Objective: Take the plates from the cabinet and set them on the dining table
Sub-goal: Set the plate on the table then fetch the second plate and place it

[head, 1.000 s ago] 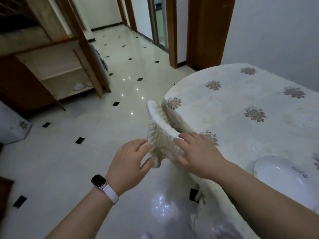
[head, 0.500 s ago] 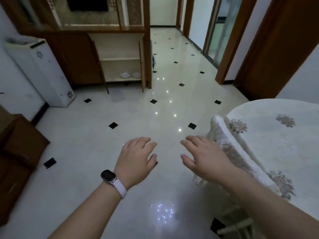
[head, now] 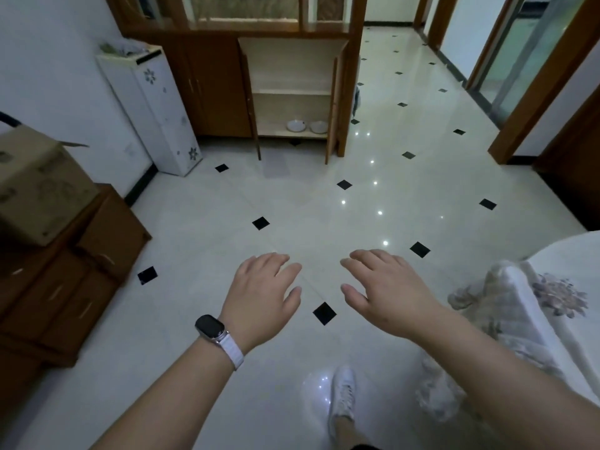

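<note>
Plates (head: 306,126): two, white, shallow, side by side on the lowest shelf (head: 276,133) of the cabinet (head: 292,69), at 12 o'clock in the head view, far from both hands. Whether their rims touch cannot be told at this distance.

Cabinet: brown wood with a pale interior, both doors (head: 332,105) swung open. The middle shelf shows nothing on it.

Left hand (head: 261,295): at 6 o'clock, just left of centre, palm down over the floor (head: 292,203), fingers loosely spread, holding nothing. Smartwatch (head: 210,326) with a white strap on the wrist.

Right hand (head: 386,292): beside the left, a gap between them, palm down, fingers spread and slightly bent, thumb apart, holding nothing.

Desk (head: 581,251): at 4 o'clock, only its near edge in frame, covered by a pale tablecloth (head: 519,306) with a flower motif and a fringed hem that hangs toward the floor. The right forearm passes just beside the cloth.

Floor: glossy white tile with small black diamond insets and bright light reflections.

White floor unit (head: 152,105): tall, flower decals, at 11 o'clock beside the cabinet.

Cardboard box (head: 35,186): at 9 o'clock, resting on a brown drawer chest (head: 65,287).

Shoe (head: 344,394): white, laced, at 6 o'clock, on the floor.
</note>
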Demonstrator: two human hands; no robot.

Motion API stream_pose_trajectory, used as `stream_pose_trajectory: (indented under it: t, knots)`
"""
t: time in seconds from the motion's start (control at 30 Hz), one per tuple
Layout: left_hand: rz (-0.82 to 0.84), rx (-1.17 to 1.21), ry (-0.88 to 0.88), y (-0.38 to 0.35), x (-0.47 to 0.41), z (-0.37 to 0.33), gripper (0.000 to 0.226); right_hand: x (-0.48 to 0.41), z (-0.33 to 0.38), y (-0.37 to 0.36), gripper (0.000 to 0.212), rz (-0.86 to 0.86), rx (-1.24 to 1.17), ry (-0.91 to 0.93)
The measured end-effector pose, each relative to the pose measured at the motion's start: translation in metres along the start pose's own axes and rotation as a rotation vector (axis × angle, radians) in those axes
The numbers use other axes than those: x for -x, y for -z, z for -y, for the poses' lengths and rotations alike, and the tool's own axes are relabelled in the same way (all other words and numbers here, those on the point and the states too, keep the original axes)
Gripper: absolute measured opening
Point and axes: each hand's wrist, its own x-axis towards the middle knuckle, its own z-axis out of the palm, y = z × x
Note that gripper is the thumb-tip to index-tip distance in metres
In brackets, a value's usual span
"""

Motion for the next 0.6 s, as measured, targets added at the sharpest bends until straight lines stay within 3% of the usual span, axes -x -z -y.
stream_pose_trajectory:
  t: [0.4,0.6]
  knots:
    - [0.004,-0.064,-0.008,-0.043,-0.204,0.017,0.04,-0.163,-0.141,0.024,0.057,-0.014,-0.009,0.002]
    - [-0.008,-0.072,0.025,-0.049,-0.261,0.039,0.041,-0.234,-0.168,0.038,0.065,-0.023,-0.014,0.03]
